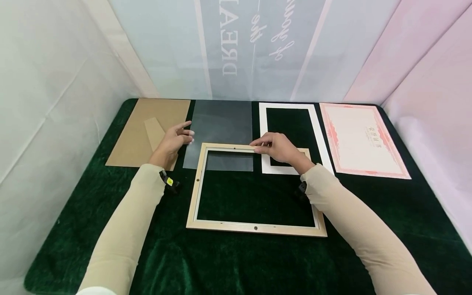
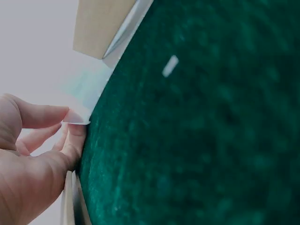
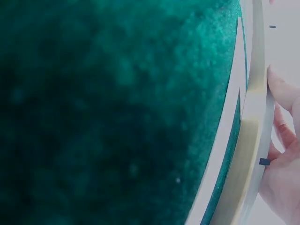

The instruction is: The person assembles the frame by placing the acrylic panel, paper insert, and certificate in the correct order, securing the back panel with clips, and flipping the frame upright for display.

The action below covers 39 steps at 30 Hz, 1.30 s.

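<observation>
My left hand (image 1: 173, 141) is at the left edge of a clear plastic sheet (image 1: 221, 123). In the left wrist view, thumb and fingers pinch the sheet's edge (image 2: 76, 123) from above and below. A pale wooden picture frame (image 1: 236, 228) lies in the middle of the green cloth, its far bar overlapping the sheet and a white mat. Over that far bar, my right hand (image 1: 278, 147) grips the wood between thumb and fingers. The right wrist view shows the frame's bar (image 3: 248, 140) running past the hand.
At the far left lies a brown backing board (image 1: 129, 143) with a stand flap (image 1: 152, 131). Right of the sheet is the white mat (image 1: 320, 135), then a pink-bordered certificate (image 1: 361, 139). Green velvet (image 1: 228, 262) covers the table; a printed curtain (image 1: 177, 49) hangs behind.
</observation>
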{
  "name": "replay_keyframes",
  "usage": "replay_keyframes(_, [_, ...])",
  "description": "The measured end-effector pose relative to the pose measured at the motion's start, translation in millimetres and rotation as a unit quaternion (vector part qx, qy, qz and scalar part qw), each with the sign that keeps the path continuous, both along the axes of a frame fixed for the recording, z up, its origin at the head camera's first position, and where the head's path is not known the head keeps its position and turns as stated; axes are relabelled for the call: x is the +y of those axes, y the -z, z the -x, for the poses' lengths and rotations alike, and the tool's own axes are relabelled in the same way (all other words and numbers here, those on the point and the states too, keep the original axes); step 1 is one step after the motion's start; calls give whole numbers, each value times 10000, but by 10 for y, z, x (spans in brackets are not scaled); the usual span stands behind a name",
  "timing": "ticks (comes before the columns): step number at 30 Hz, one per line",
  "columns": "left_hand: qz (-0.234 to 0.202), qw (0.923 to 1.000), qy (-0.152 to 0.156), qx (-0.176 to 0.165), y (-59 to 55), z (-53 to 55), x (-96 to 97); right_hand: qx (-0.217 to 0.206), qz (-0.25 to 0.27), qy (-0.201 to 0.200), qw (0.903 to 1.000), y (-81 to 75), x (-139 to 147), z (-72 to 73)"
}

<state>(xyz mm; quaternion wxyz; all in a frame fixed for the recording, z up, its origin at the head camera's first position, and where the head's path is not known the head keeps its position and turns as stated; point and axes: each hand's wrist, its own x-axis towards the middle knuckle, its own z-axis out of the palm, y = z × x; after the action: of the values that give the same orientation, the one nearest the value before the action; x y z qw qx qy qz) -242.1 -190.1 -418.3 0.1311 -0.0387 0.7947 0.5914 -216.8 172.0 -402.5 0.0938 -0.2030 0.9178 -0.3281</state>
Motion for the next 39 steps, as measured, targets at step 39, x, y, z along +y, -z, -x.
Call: replay_keyframes(39, [-2461,9294,-2333,1456,-938,-428,-787,497,91,-137,9986,-120,-78,-14])
